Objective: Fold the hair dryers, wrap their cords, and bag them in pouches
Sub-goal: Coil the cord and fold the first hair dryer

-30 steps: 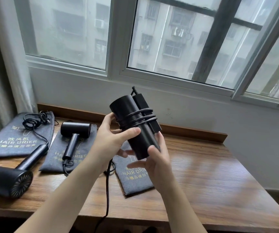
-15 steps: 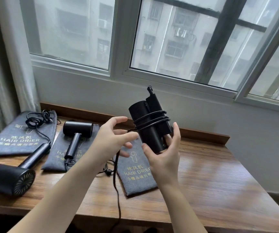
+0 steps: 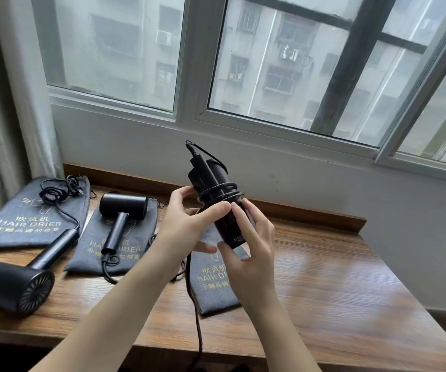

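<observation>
Two bare hands hold a folded black hair dryer (image 3: 216, 200) upright in the air above a wooden table (image 3: 337, 291) set under a window. The left hand (image 3: 187, 226) curls its thumb and fingers around the dryer's body. The right hand (image 3: 251, 245) grips its lower end, fingers slightly spread. The cord (image 3: 220, 193) loops several times around the dryer, its loose end trailing down over the table's near edge. A grey pouch (image 3: 214, 288) lies directly beneath. Two unfolded dryers rest on pouches at the left; the table's right half offers open surface.
</observation>
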A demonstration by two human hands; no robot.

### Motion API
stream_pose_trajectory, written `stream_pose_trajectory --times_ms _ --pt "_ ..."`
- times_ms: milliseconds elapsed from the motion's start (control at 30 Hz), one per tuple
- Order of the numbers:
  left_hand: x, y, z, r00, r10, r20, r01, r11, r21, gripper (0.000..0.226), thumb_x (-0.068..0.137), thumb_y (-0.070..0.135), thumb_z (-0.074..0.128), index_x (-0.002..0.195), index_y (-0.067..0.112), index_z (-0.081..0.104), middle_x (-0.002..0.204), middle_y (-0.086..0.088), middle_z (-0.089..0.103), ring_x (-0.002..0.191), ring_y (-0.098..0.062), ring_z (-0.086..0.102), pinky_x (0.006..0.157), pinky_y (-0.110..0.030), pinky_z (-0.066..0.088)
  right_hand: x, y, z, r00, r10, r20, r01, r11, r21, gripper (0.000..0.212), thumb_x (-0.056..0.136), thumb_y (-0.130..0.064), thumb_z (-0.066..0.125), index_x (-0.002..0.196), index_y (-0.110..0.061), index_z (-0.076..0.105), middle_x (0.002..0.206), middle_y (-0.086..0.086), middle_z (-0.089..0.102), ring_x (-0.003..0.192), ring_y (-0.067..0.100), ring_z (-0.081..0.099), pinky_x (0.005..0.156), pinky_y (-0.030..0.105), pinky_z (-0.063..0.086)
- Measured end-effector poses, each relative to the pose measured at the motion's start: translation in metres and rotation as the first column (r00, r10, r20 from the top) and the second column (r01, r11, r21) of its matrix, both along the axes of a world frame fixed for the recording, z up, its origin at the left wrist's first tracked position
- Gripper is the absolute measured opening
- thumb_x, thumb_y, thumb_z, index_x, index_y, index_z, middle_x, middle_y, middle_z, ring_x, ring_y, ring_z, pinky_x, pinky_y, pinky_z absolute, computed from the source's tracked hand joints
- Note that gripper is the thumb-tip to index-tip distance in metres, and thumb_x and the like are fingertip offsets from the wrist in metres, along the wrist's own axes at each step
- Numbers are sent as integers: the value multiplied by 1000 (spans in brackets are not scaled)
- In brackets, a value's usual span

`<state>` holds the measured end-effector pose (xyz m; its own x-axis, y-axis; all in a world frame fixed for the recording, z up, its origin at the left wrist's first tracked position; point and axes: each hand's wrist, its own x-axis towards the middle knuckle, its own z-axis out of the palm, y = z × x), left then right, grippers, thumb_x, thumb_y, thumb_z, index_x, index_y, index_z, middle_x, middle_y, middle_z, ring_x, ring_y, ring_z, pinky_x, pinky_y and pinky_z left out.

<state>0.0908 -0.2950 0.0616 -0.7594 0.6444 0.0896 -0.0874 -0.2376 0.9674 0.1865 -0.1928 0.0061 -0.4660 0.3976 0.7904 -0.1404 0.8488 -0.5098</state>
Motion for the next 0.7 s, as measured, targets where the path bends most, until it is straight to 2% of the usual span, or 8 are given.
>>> stream_pose_trajectory --times_ms 67,167,233,300,367,467,633,700 --pt "0 0 0 1000 22 7 -23 999 23 68 75 27 82 132 28 45 110 -3 65 98 -18 69 55 -35 57 1 0 0 1000 22 -2 -22 999 -24 84 76 0 76 143 -40 44 148 -4 39 140 18 34 113 33 38" --pt "0 -2 0 999 2 34 -4 999 51 72 64 31 89 125 30 50 111 -7 69 100 -22 70 56 -37 58 3 -1 8 995 103 -3 -101 971 -218 83 76 -16 78 145 -40 39 147 -6 40 139 18 40 108 36 45" --pt "-1 -4 1 1000 -18 26 16 999 46 72 61 34 90 122 32 52 110 -7 69 97 -24 71 56 -36 57 7 -1 16 972 234 -27 -220 865 -451 84 73 -18 79 143 -43 39 136 -11 51 129 15 52 99 35 52" --pt "-2 -6 2 1000 -28 3 28 999 31 73 59 35 90 122 33 53 103 -6 71 85 -18 72 56 -38 58 9 0 21 948 314 -44 -283 773 -569 78 72 -17 79 138 -40 47 119 -11 64 113 19 64 90 43 58" --pt "-3 -9 4 999 -34 -29 34 999 0 62 64 34 84 119 36 56 84 2 71 63 -8 63 59 -42 60 9 -2 20 962 270 -53 -251 783 -570 71 73 -17 79 136 -37 51 112 -9 68 106 21 67 89 48 58" --pt "-4 -9 5 996 -25 -83 21 998 -53 40 80 27 78 114 40 60 59 11 65 49 -6 48 62 -46 61 6 -4 14 987 140 -76 -159 829 -536 73 80 -12 79 142 -31 48 120 -12 66 117 16 62 98 44 54" --pt "-6 -10 9 994 22 -105 -29 998 -60 36 82 25 77 105 44 59 75 6 74 44 -3 54 62 -44 62 4 2 9 996 -74 -44 62 972 -227 77 77 -5 79 144 -22 44 139 -5 52 132 16 49 105 42 48" --pt "-6 -11 9 992 35 -118 -40 998 -38 37 82 22 78 106 43 59 78 3 76 44 -4 56 58 -41 61 7 1 9 997 -62 -48 51 977 -206 81 76 -8 80 144 -26 41 139 -7 51 132 14 48 105 34 47"
